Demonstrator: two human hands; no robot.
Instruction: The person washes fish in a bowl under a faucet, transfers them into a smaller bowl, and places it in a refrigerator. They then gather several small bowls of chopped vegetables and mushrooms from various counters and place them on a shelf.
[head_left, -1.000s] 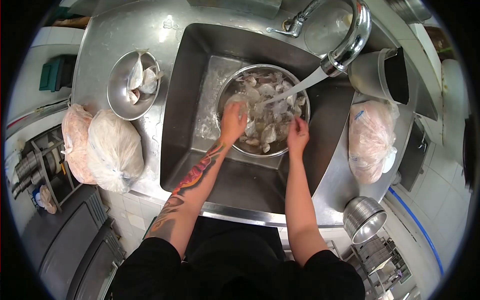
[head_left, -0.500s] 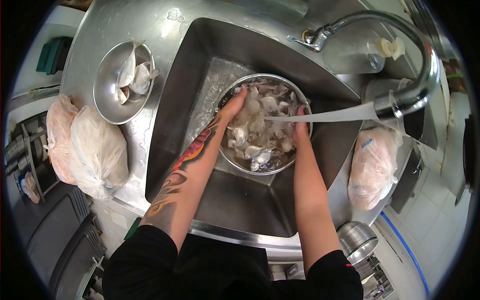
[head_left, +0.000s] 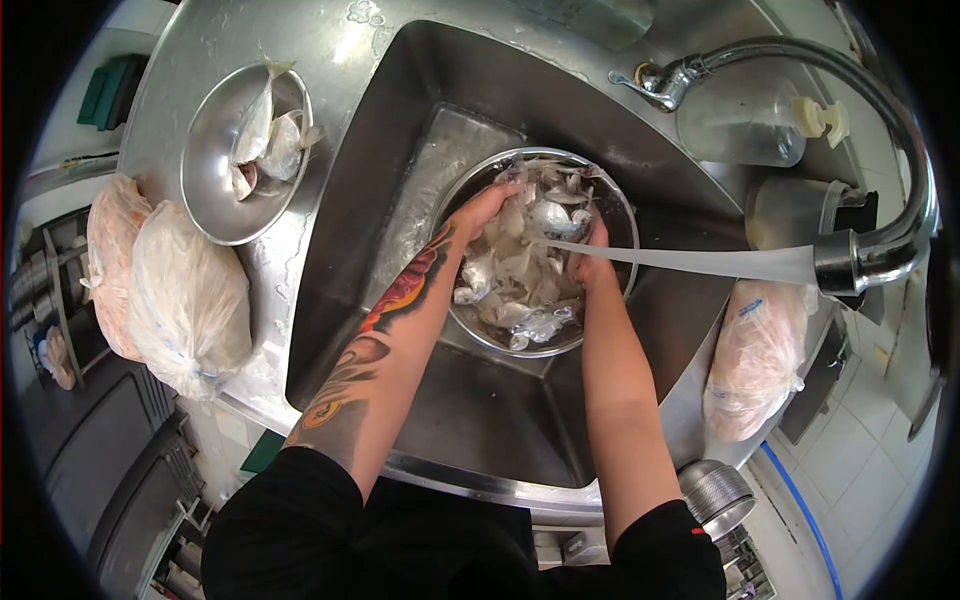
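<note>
From my remote seat, I look down on a wet stainless steel tabletop (head_left: 330, 60) with a deep sink (head_left: 640, 330) sunk into it, white tiled floor showing at the lower right. Both of my hands are down in a metal bowl (head_left: 618, 215) of pale seafood pieces (head_left: 520, 275) standing on the sink floor toward the far wall: the left hand (head_left: 482, 212) is buried among the pieces at the bowl's left rim, the right hand (head_left: 585, 262) at its right side, and I cannot tell whether either grip is closed on anything. Water from the curved faucet (head_left: 880, 250) streams leftward onto the right hand. The near half of the sink floor lies open. On the tabletop at left sit a smaller bowl (head_left: 215, 200) with wrapped pieces and two tied plastic bags (head_left: 185, 300); at right, a third bag (head_left: 755, 360) rests at the sink's edge, a soap bottle (head_left: 740, 125) behind it.
</note>
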